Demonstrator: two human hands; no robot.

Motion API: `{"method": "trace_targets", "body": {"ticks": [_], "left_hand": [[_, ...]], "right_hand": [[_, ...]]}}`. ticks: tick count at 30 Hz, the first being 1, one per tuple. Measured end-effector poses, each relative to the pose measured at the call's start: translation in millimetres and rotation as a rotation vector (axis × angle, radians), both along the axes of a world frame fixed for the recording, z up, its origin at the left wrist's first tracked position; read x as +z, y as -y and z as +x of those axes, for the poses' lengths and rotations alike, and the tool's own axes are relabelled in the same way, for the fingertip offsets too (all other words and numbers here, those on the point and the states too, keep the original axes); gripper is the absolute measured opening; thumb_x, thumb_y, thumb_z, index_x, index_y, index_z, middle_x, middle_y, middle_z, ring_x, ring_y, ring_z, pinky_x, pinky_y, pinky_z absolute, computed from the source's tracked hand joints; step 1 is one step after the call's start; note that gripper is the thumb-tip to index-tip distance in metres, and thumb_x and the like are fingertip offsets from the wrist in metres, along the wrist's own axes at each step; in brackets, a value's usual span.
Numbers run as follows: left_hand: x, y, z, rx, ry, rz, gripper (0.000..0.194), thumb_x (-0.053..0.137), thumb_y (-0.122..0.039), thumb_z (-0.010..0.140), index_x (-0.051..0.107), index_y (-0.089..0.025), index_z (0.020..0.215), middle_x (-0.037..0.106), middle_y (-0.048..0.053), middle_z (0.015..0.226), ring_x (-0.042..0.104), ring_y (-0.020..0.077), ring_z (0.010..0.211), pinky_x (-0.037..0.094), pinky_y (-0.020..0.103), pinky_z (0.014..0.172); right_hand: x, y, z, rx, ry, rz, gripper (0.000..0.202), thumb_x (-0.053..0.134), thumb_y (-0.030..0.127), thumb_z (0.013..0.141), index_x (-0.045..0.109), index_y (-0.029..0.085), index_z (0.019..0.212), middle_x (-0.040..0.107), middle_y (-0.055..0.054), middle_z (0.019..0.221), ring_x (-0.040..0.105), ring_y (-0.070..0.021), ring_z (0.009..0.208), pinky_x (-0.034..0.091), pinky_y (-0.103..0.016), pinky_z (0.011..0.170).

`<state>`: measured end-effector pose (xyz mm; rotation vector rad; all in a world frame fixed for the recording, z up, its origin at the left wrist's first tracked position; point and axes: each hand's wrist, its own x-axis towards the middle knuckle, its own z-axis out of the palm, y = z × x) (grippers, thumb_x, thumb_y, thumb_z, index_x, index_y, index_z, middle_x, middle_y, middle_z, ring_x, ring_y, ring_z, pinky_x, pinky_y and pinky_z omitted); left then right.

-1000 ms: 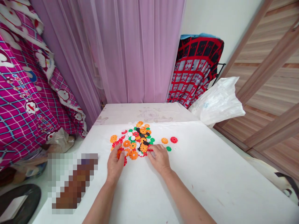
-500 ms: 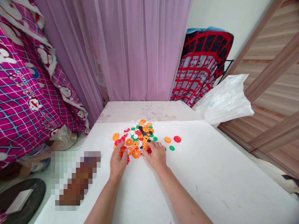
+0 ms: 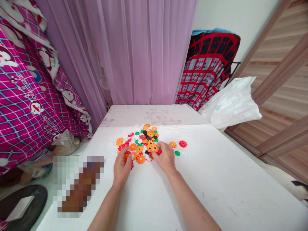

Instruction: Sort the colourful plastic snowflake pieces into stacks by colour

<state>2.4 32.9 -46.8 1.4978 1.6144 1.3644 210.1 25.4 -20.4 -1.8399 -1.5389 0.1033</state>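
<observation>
A loose heap of flower-shaped plastic discs [image 3: 141, 158] in orange, red, green, white and black lies on the white tabletop. Along the heap's left front edge rests my left hand [image 3: 122, 166], thumb and fingers apart around a few red and orange discs without gripping them. At the right side of the heap, my right hand [image 3: 166, 157] has its thumb and fingers curled around a red disc [image 3: 159, 152], with an orange disc [image 3: 155, 148] at its fingertips. How firmly these are pinched is partly hidden.
Right of the heap lie a separate orange disc [image 3: 172, 144], red disc [image 3: 183, 144], green disc [image 3: 177, 153] and a white one. A white plastic bag [image 3: 232, 104] stands at the table's far right edge. Purple curtains [image 3: 144, 51] hang behind the table [image 3: 204, 192].
My right hand has shifted slightly right, the red disc moving with it, and an orange disc now shows at its fingertips. My left hand has stayed put.
</observation>
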Motion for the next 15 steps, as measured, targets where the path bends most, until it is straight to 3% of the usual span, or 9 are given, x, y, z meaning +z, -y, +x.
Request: {"method": "trace_targets", "body": {"ticks": [4, 7, 15], "left_hand": [[0.3, 0.2, -1.2, -0.007, -0.017, -0.006, 0.042, 0.055, -0.037, 0.082, 0.063, -0.022, 0.120, 0.063, 0.008, 0.129, 0.055, 0.0239, 0.122, 0.038, 0.044, 0.109], [0.4, -0.4, -1.5, -0.003, -0.039, -0.007, 0.042, 0.055, -0.037, 0.082, 0.063, -0.022, 0.121, 0.063, 0.008, 0.130, 0.055, 0.0240, 0.123, 0.037, 0.044, 0.109], [-1.1, -1.1, -2.3, 0.008, -0.037, 0.007, 0.041, 0.056, -0.037, 0.082, 0.064, -0.023, 0.120, 0.065, 0.007, 0.125, 0.058, 0.0234, 0.118, 0.040, 0.044, 0.107]], "right_hand": [[10.3, -6.7, 54.2, -0.156, 0.040, -0.074, 0.036, 0.062, 0.032, 0.074, 0.059, 0.022, 0.108, 0.069, -0.004, 0.105, 0.058, -0.0242, 0.099, 0.037, -0.036, 0.087], [14.3, -10.8, 85.4, -0.198, 0.121, -0.181, 0.036, 0.062, 0.031, 0.075, 0.059, 0.023, 0.110, 0.069, -0.003, 0.105, 0.056, -0.0247, 0.102, 0.036, -0.036, 0.085], [10.9, -15.4, 96.0, -0.146, 0.209, -0.273, 0.037, 0.060, 0.033, 0.077, 0.060, 0.022, 0.113, 0.069, -0.004, 0.105, 0.055, -0.0234, 0.101, 0.033, -0.034, 0.083]]}}
